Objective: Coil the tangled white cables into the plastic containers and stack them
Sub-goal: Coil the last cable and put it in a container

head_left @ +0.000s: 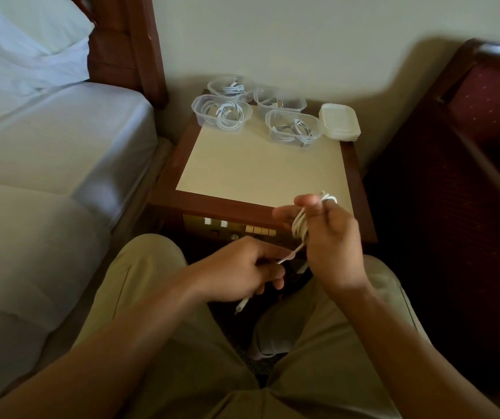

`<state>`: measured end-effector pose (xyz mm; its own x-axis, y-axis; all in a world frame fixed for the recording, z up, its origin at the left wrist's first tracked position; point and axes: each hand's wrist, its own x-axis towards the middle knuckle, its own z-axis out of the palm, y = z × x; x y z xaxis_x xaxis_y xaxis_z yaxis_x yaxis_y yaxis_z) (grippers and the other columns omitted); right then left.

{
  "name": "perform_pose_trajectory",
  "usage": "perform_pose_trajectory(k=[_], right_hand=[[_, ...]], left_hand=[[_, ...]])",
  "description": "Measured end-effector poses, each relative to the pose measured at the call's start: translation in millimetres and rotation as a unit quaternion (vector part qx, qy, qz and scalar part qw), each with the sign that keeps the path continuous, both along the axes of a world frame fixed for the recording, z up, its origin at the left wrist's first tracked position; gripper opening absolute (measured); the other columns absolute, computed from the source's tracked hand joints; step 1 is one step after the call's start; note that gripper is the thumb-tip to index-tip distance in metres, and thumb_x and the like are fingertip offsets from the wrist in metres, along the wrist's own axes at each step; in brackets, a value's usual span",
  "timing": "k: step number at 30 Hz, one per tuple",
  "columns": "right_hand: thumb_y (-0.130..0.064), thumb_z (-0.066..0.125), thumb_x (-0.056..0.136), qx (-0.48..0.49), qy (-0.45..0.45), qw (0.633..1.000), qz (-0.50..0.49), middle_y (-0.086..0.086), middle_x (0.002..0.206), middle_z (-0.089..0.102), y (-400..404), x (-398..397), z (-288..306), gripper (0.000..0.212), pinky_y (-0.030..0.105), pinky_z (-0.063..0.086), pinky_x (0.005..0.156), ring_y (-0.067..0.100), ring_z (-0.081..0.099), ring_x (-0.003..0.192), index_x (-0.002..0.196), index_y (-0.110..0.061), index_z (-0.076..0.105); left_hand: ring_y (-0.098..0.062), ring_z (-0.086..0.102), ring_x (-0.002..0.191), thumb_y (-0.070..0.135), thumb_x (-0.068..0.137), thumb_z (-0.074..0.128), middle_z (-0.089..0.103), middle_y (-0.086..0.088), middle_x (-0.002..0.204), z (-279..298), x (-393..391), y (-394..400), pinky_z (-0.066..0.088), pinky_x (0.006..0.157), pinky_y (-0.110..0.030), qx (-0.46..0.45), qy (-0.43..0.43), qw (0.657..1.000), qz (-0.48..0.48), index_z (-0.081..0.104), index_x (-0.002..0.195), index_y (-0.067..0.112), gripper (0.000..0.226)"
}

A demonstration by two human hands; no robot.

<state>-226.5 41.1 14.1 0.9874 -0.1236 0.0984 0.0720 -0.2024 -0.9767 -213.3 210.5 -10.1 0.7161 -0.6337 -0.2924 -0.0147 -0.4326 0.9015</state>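
Left hand [242, 270]: nearest the camera, above the lap; fingers curled around the loose end of the cable, plug sticking out below.
Right hand [324, 234]: fingers clamped on the white cable [300, 226], wound as a coil around them.
Containers [294, 127]: four on the nightstand [257, 173], each already with a coiled cable inside, none stacked.
Lids [339, 122]: piled beside them.
Progress: probably late; this cable needs finishing and storing, then closing and stacking.

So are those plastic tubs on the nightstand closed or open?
Open: all four tubs show coiled cables inside, and the lids sit stacked beside them.
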Motion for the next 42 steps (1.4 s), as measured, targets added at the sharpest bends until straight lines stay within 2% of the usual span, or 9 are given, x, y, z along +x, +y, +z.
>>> perform_pose_trajectory(k=[4, 8, 13, 17, 24, 27, 31, 35, 42], right_hand=[[-0.031, 0.041, 0.107, -0.337, -0.004, 0.939, 0.061, -0.013, 0.094, 0.071, -5, -5, -18, 0.024, 0.028, 0.057, 0.064, 0.006, 0.069, 0.080, 0.098, -0.017, 0.059], [-0.021, 0.041, 0.107, -0.424, 0.058, 0.895, 0.129, -0.024, 0.091, 0.061, -5, -5, -22, 0.024, 0.021, 0.047, 0.058, -0.004, 0.059, 0.070, 0.084, -0.024, 0.047], [-0.028, 0.035, 0.110, -0.255, 0.174, 0.929, 0.203, -0.001, 0.069, 0.071, -6, -6, -21, 0.042, 0.031, 0.050, 0.073, 0.007, 0.066, 0.067, 0.079, -0.020, 0.062], [-0.044, 0.030, 0.110, -0.043, 0.244, 0.935, 0.256, 0.015, 0.065, 0.067, -6, -8, -20, 0.058, 0.043, 0.051, 0.071, 0.035, 0.065, 0.066, 0.092, 0.000, 0.065], [-0.035, 0.040, 0.102, 0.132, 0.236, 0.900, 0.341, 0.007, 0.055, 0.049, -1, -9, -11, 0.044, 0.032, 0.049, 0.060, 0.026, 0.058, 0.053, 0.100, 0.002, 0.063], [-0.032, 0.039, 0.103, 0.151, 0.231, 0.896, 0.349, 0.004, 0.053, 0.044, -4, -9, -10, 0.041, 0.029, 0.047, 0.056, 0.022, 0.053, 0.048, 0.098, 0.001, 0.064], [-0.030, 0.035, 0.106, 0.172, 0.228, 0.889, 0.358, 0.003, 0.054, 0.040, -8, -8, -8, 0.040, 0.025, 0.045, 0.054, 0.019, 0.050, 0.047, 0.096, -0.002, 0.062], [-0.032, 0.033, 0.106, 0.259, 0.231, 0.873, 0.343, -0.002, 0.053, 0.039, -15, -4, -9, 0.039, 0.023, 0.041, 0.053, 0.016, 0.048, 0.045, 0.094, -0.006, 0.059], [-0.033, 0.034, 0.105, 0.330, 0.242, 0.843, 0.348, 0.001, 0.055, 0.052, -18, -3, -9, 0.043, 0.025, 0.049, 0.063, 0.018, 0.057, 0.053, 0.090, -0.003, 0.060]], left_hand=[[-0.010, 0.064, 0.063, 0.016, 0.101, 0.060, 0.074, -0.003, 0.085, 10, 8, 11, 0.053, 0.058, -0.025, -0.016, 0.056, 0.998, 0.026, 0.065, 0.119, 0.019, 0.019], [-0.015, 0.064, 0.063, 0.012, 0.100, 0.057, 0.070, -0.006, 0.080, 17, 12, 21, 0.053, 0.056, -0.026, -0.072, 0.150, 0.985, 0.050, 0.073, 0.099, 0.008, 0.017], [-0.019, 0.064, 0.073, 0.023, 0.091, 0.052, 0.067, -0.011, 0.089, 17, 18, 30, 0.055, 0.062, -0.027, -0.188, 0.247, 0.951, 0.011, 0.069, 0.109, 0.002, 0.033], [-0.010, 0.057, 0.058, 0.020, 0.101, 0.060, 0.063, 0.002, 0.066, 16, 15, 25, 0.047, 0.055, -0.023, -0.127, 0.064, 0.988, 0.067, 0.073, 0.092, 0.008, 0.020], [-0.018, 0.058, 0.053, 0.022, 0.102, 0.059, 0.060, -0.014, 0.064, 9, 12, 10, 0.052, 0.068, -0.031, -0.184, -0.060, 0.970, 0.145, 0.063, 0.086, 0.014, 0.018], [-0.011, 0.066, 0.064, 0.026, 0.100, 0.063, 0.071, -0.006, 0.080, 6, 11, 8, 0.055, 0.087, -0.044, -0.173, -0.031, 0.969, 0.173, 0.064, 0.106, 0.016, 0.012], [-0.011, 0.071, 0.092, 0.035, 0.098, 0.061, 0.075, 0.000, 0.089, 1, 11, 4, 0.048, 0.105, -0.038, -0.197, 0.010, 0.963, 0.186, 0.024, 0.157, 0.034, 0.070], [-0.015, 0.070, 0.099, 0.041, 0.094, 0.057, 0.072, 0.003, 0.092, 0, 9, 6, 0.056, 0.096, -0.038, -0.196, -0.075, 0.965, 0.156, 0.069, 0.119, 0.018, 0.035], [-0.021, 0.073, 0.098, 0.026, 0.094, 0.065, 0.075, -0.006, 0.099, -5, 14, 7, 0.060, 0.084, -0.032, -0.217, -0.073, 0.963, 0.140, 0.073, 0.107, 0.007, 0.025]])
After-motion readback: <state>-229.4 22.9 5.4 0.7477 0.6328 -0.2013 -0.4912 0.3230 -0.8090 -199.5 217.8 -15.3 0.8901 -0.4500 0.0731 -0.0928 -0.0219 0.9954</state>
